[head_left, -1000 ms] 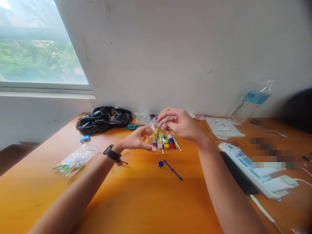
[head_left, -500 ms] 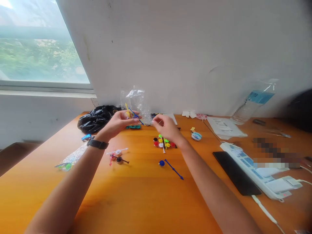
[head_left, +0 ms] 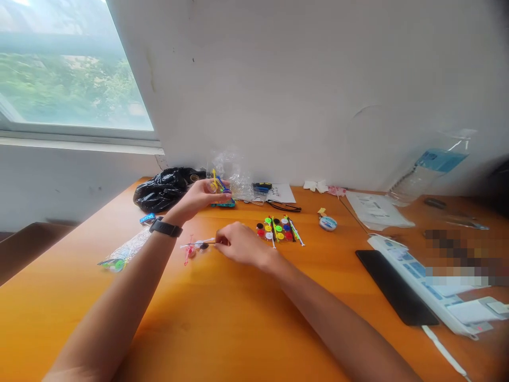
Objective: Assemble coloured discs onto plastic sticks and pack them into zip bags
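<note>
My left hand (head_left: 204,194) is raised near the back of the table, its fingers closed on small plastic arrow spinners, one yellow (head_left: 214,178) and one blue (head_left: 222,185). Lower and nearer, my right hand (head_left: 238,242) pinches the tip of a black arrow spinner (head_left: 204,245), which is blurred. Beside it on the table are a red arrow spinner (head_left: 186,254) and a white one (head_left: 186,245). To the right of my right hand, coloured discs (head_left: 279,228) sit in rows with thin arrows (head_left: 295,232) along them.
At the back are a black plastic bag (head_left: 161,190), clear plastic wrap (head_left: 234,167) and a paper sheet (head_left: 283,193). A roll of tape (head_left: 327,223), a phone (head_left: 393,286), a power strip (head_left: 421,281) and a bottle (head_left: 433,164) stand or lie rightward. A clear packet (head_left: 127,244) lies left.
My right hand has come down and left from beside my left hand to the black arrow spinner. My left hand still holds its pieces. The loose blue disc and arrow are now out of sight.
</note>
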A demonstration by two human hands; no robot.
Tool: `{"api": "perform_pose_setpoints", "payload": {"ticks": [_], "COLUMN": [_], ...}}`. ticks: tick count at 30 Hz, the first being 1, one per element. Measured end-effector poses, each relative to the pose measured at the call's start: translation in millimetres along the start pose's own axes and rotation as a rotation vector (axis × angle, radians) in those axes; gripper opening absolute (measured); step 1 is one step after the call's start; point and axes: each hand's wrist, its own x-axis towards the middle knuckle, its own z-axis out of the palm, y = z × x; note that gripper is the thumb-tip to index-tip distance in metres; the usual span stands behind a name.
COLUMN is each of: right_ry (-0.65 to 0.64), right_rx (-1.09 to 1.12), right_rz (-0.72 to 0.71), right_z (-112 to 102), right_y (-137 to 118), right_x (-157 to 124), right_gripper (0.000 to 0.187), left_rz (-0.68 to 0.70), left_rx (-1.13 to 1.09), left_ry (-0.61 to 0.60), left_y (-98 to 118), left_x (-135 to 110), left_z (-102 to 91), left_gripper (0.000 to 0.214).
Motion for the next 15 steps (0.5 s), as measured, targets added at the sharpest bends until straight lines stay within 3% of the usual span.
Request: {"api": "perform_pose_setpoints", "payload": {"ticks": [5, 9, 12, 15], "right_ry": [0.153, 0.425, 0.649, 0.728], "right_rx": [0.101, 0.210, 0.166, 0.072], "right_rz": [-0.081, -0.090, -0.085, -0.032], "right_z": [-63.4, -110.7, -133.5, -143.1], "right_y": [-0.5, 0.6, 7.0, 16.4], "right_x": [-16.9, -36.2, -46.9, -50.2], "right_gripper": [0.016, 0.019, 0.021, 0.021], "left_rz": [-0.008, -0.048, -0.058, -0.036], "left_rx": [0.049, 0.149, 0.182, 0.172], "left_ry": [-0.091, -0.227, -0.333, -0.425], "left_y": [-2.3, -5.9, -6.5, -2.9], "left_x": [-3.3, -3.5, -3.5, -5.0], "left_z": [2.0, 6.2, 11.3, 19.1], "left_gripper": [0.053, 0.054, 0.054, 0.048]}}
